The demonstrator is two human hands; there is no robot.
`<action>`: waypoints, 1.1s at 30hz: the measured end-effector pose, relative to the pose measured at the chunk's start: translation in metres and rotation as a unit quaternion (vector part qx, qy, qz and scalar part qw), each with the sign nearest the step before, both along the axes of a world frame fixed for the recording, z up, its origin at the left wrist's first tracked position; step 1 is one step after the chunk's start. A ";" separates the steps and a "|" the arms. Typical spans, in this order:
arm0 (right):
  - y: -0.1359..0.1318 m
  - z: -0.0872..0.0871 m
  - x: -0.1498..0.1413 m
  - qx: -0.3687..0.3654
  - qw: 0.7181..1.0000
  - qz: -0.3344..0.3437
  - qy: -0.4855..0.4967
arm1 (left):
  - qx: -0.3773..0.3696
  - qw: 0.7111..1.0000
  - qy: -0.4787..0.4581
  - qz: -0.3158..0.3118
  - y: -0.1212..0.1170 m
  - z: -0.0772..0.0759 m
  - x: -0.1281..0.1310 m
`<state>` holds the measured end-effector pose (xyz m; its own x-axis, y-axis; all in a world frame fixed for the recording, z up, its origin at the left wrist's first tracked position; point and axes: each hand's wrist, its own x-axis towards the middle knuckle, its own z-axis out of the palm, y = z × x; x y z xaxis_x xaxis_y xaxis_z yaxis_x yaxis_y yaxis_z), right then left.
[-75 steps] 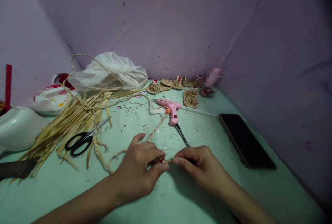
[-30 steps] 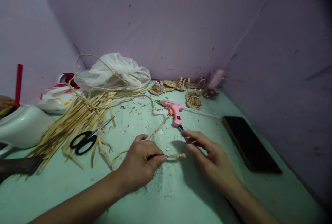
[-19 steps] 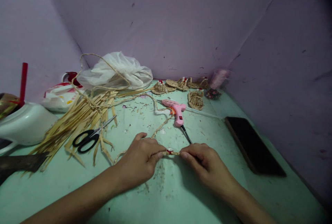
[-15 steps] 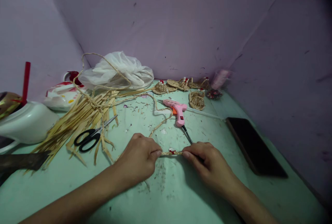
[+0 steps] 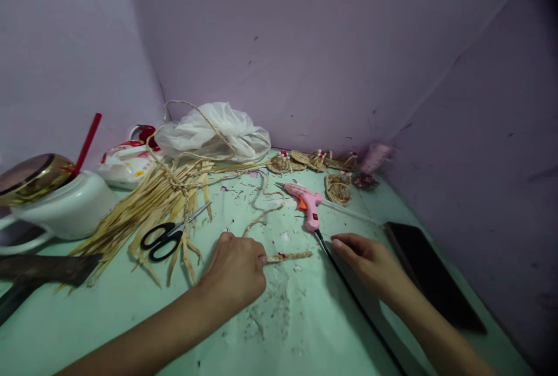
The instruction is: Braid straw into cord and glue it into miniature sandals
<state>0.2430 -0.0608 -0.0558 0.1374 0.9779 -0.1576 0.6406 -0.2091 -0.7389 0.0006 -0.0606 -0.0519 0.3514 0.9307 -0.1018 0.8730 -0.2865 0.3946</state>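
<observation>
Gripping the braided cord (image 5: 297, 255) is the left hand (image 5: 238, 268), fingers curled tight, and a short tail with a red bit sticks out toward the right hand (image 5: 370, 260). That one's holding nothing, fingers loose, just beside the black cable (image 5: 349, 292). Pink glue gun (image 5: 311, 213) lies on the counter (image 5: 152, 329) beyond, between the hands. Well left of the left hand there's a white handled pot (image 5: 82, 207), with a gold-and-brown thing (image 5: 41, 178) and a red stick (image 5: 87, 144) at its mouth. Farther back past the left hand is a puffy white plastic bag (image 5: 213, 132); honestly can't make out what's in it. Black-handled scissors (image 5: 161, 242) sit nearer, just left of that hand.
</observation>
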 end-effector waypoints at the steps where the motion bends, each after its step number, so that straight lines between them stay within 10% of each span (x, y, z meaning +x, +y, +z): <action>1: 0.007 0.002 -0.002 -0.017 1.000 -0.013 0.004 | 0.012 1.000 0.013 0.013 0.002 0.003 -0.001; 10: 0.074 0.001 -0.035 -0.111 0.988 -0.101 0.047 | -0.001 1.000 0.017 -0.006 0.009 0.018 -0.012; 18: 0.081 0.026 -0.063 -0.154 0.946 -0.137 0.252 | -0.083 0.996 -0.027 0.015 0.016 0.005 -0.015; 26: 0.028 0.055 -0.050 0.076 0.934 -0.137 0.321 | -0.090 0.995 -0.044 -0.022 0.018 0.006 -0.019; 29: -0.013 0.044 -0.035 0.156 0.951 -0.067 0.258 | -0.082 0.995 -0.041 -0.044 0.016 0.005 -0.017; 33: -0.061 0.009 -0.012 0.081 0.974 0.015 0.212 | -0.075 0.995 -0.032 -0.061 0.015 0.005 -0.016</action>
<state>0.2306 -0.1220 -0.0468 0.0657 0.9972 -0.0367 0.2756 -0.0535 -0.9598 -0.0152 -0.0454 -0.0465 0.4709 0.8569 -0.2096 0.8074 -0.3229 0.4938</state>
